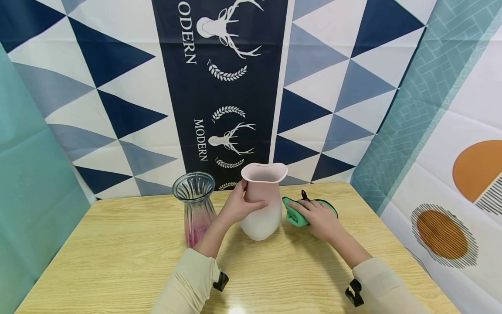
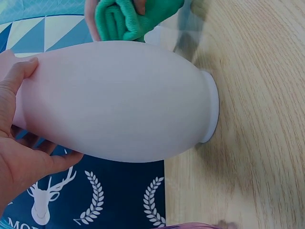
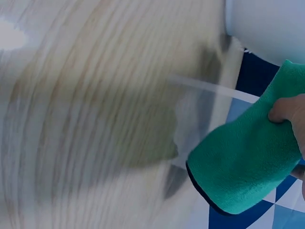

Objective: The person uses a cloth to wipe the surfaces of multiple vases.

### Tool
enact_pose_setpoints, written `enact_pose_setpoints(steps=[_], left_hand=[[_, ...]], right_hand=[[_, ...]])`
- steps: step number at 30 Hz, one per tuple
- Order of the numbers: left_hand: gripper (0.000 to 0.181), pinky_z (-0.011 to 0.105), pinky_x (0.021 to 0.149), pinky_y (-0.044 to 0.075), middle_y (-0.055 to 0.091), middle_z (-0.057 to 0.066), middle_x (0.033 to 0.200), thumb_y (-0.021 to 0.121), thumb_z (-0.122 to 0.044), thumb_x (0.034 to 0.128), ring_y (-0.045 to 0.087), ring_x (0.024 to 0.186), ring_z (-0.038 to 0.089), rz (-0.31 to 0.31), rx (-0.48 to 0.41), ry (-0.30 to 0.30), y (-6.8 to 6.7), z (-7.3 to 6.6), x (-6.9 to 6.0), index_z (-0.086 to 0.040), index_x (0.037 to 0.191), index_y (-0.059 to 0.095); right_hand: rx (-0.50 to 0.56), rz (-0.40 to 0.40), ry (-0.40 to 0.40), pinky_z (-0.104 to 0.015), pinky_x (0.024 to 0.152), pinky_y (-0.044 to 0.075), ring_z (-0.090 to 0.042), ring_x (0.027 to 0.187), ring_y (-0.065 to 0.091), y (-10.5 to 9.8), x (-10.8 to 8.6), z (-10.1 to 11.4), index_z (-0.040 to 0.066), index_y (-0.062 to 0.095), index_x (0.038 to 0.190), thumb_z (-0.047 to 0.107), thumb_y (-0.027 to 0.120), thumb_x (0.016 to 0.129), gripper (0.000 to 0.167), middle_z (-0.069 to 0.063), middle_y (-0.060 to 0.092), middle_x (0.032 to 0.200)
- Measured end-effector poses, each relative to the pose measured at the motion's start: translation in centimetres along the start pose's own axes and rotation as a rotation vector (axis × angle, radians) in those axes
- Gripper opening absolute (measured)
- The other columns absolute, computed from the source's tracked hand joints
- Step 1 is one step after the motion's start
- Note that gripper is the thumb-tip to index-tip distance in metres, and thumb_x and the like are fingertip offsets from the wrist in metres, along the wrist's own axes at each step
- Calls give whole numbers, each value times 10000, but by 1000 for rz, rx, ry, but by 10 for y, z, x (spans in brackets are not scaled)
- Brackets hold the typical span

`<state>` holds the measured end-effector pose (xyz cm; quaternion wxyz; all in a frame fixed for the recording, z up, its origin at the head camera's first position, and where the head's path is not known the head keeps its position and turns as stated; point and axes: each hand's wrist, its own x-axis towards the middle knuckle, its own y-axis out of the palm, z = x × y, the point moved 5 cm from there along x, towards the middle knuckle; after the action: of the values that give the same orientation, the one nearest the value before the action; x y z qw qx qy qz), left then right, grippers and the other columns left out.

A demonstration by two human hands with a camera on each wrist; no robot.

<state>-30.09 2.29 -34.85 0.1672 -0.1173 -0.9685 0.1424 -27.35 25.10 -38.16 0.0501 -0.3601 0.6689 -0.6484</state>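
A pink-to-white vase (image 1: 260,209) with a wavy rim stands upright near the back of the table. My left hand (image 1: 238,205) grips its neck from the left side, thumb across the front; in the left wrist view the thumb and fingers (image 2: 66,162) lie round the narrow part of the vase (image 2: 119,100). To the right of the vase, my right hand (image 1: 319,218) holds a folded green cloth (image 1: 296,215) with a dark edge. In the right wrist view the cloth (image 3: 248,152) hangs from the hand, apart from the vase (image 3: 271,28).
A ribbed glass vase (image 1: 194,209), bluish at the rim and pink at the base, stands left of my left forearm. Patterned hangings (image 1: 333,65) rise behind the wooden table (image 1: 117,253) and along both sides.
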Motion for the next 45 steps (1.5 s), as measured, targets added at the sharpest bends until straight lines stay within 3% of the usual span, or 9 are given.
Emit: enact_pose_setpoints(steps=[9,18,22,30,34,38,45], left_hand=[[787,456,1044,397,475,72,1355,805,-215,730,469,1252,258,3,-4,-8,2,1,0,-142,1376,361],[781,472,1060,376,469,84,1365,801,-189,736,456,1265,269,5,-26,3,3,0,-1,-141,1380,362],[786,460,1063,377,468,73,1363,804,-201,733,460,1261,258,8,-25,-3,3,0,-1,-146,1380,360],[800,446,1056,387,475,60,1352,808,-214,728,463,1258,241,-7,-15,6,4,0,-4,-140,1382,353],[803,431,1061,383,473,59,1351,810,-207,727,456,1261,229,-28,-6,21,5,-1,-4,-137,1384,354],[805,415,1062,382,459,71,1347,811,-226,725,456,1255,223,-58,23,42,4,-1,-5,-124,1385,361],[831,441,1065,379,404,160,1372,785,-272,751,433,1262,280,-127,126,56,4,2,-13,-53,1416,337]], right_hand=[[-212,-40,-83,-479,722,511,-331,1032,614,16,-8,0,259,508,1324,40,650,838,552,-144,621,1194],[-295,34,-97,-447,705,506,-302,1002,614,34,-15,5,273,512,1321,41,621,855,532,-120,618,1188],[-264,87,-93,-466,717,507,-311,1017,606,41,-17,9,255,517,1320,42,603,864,510,-124,613,1187],[-85,205,-19,-573,829,476,-372,1122,562,43,-23,11,196,487,1353,-39,578,868,547,-179,563,1269],[-13,253,7,-604,851,457,-398,1158,530,45,-27,10,184,464,1376,44,623,868,550,-198,524,1320],[28,258,30,-623,868,441,-417,1179,507,49,-29,9,182,455,1385,99,658,847,581,-205,503,1344],[28,209,22,-598,847,466,-421,1152,527,52,-28,9,195,474,1375,-44,599,845,594,-213,498,1350]])
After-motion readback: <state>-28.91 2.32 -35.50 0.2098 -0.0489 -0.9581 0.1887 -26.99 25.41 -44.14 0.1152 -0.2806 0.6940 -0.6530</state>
